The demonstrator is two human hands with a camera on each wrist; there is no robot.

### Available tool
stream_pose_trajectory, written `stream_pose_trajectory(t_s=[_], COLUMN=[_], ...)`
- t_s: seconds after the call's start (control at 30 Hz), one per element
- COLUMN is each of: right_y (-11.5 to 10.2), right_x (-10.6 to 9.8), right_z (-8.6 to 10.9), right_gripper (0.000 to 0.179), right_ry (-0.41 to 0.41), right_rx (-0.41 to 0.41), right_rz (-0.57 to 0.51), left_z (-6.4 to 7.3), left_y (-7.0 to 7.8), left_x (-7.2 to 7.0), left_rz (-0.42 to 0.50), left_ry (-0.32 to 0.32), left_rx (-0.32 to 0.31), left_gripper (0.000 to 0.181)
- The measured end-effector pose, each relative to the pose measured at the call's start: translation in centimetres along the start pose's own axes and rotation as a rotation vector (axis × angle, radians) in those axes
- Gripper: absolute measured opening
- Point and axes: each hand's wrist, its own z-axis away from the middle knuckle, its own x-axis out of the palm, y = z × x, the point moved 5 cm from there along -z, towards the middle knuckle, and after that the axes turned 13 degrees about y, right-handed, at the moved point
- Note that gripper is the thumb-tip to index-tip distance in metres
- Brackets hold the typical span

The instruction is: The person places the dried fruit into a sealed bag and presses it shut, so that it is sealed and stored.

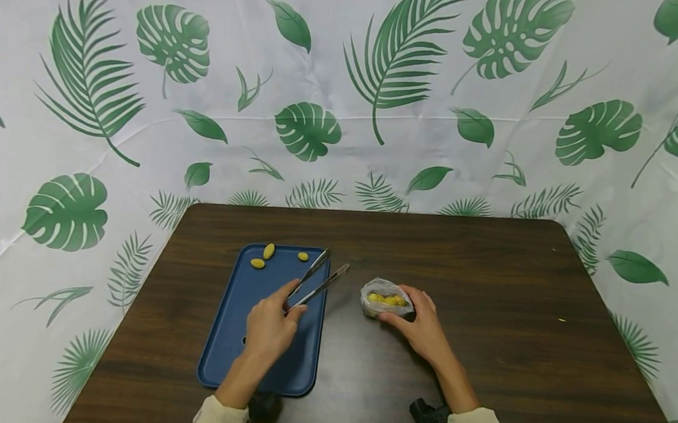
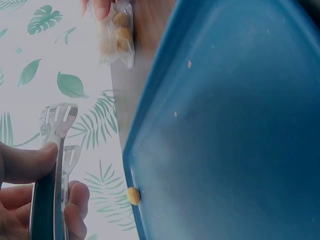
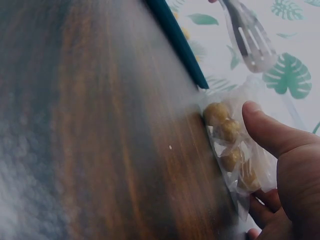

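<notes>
My left hand (image 1: pixel 273 326) grips metal serving tongs (image 1: pixel 316 286) above the blue tray (image 1: pixel 228 322); the slotted tips are spread apart, with nothing between them. In the left wrist view the thumb and curled fingers hold the handles of the tongs (image 2: pixel 59 135). My right hand (image 1: pixel 422 324) holds a clear plastic bag (image 1: pixel 370 307) by its side on the table, its mouth facing up. Several round yellowish pieces (image 3: pixel 230 130) show inside the bag. Three small yellow pieces, one of them an oval piece (image 1: pixel 269 250), lie at the tray's far end.
The dark wooden table (image 1: pixel 519 279) extends right of the bag, with a tiny yellow scrap (image 1: pixel 561 320) on it. A black strap (image 1: pixel 430 414) is at the right wrist. A leaf-patterned cloth (image 1: pixel 326 71) hangs behind the table's far edge.
</notes>
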Motion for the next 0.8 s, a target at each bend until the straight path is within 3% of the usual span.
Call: stream_pose_trajectory(t_s=[0.8], right_y=[0.0], right_x=[-0.1], right_z=[0.0], right_gripper=[0.073], right_ry=[0.006], right_rx=[-0.019], right_rz=[-0.005], left_z=[-1.6], left_y=[-2.8], left_x=[0.2], left_rz=[-0.108], left_ry=[0.0], left_rx=[-0.088], left_gripper=[0.053])
